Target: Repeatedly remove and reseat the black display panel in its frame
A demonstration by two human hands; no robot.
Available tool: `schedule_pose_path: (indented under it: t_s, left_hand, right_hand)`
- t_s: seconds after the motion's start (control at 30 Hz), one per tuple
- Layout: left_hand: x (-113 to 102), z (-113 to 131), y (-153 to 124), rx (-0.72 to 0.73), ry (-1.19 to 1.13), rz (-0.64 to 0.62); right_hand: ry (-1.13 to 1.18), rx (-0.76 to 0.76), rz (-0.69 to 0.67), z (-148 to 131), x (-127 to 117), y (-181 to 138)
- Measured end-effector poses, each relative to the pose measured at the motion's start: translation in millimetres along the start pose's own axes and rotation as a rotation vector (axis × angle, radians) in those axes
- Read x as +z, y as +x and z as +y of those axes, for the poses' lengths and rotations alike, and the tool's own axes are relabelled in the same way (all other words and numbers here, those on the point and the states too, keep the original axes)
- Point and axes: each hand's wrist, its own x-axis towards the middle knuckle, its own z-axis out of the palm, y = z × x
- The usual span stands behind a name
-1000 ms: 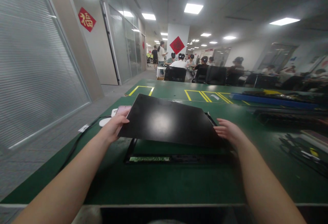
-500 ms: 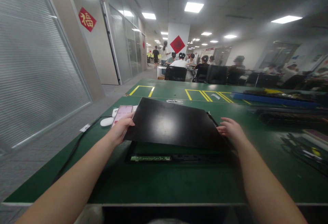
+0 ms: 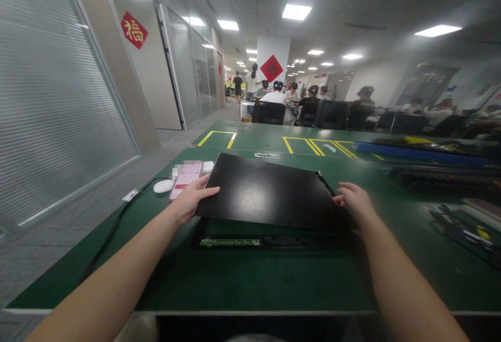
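Note:
A glossy black screen panel (image 3: 258,190) is held tilted, its left side raised over the table. My left hand (image 3: 195,196) is closed on its left edge, thumb on top and fingers underneath. At the panel's right edge, the fingertips of my right hand (image 3: 352,201) are bent against the side, the thumb sticking out above it. Beneath the panel lies a dark thin frame (image 3: 313,243), mostly covered. Along its near side shows a green circuit board strip (image 3: 230,242).
Left of the panel lie a phone (image 3: 187,177) and a white rounded device (image 3: 163,186) beside a black cable (image 3: 113,227). Dark strips, a blue tray (image 3: 422,152) and a cable bundle (image 3: 465,227) lie on the right of the green table (image 3: 250,284). Several people sit beyond.
The panel has shifted slightly right and toward me, its far edge a little lower. My left thumb now lies further over the panel's top. My right hand has barely moved.

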Motion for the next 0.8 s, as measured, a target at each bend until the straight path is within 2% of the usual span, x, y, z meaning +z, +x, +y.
schedule_pose_path:
  t_s: [0.37, 0.8]
  left_hand:
    - [6.9, -8.0, 0.5, -0.063, -0.019, -0.003]
    - [7.1, -11.4, 1.4, -0.106, 0.004, -0.009]
  right_hand:
    - [-0.235, -0.037, 0.056, 13.5, -8.4, 13.7]
    - [-0.446, -0.075, 0.039, 5.2, -9.8, 6.9]
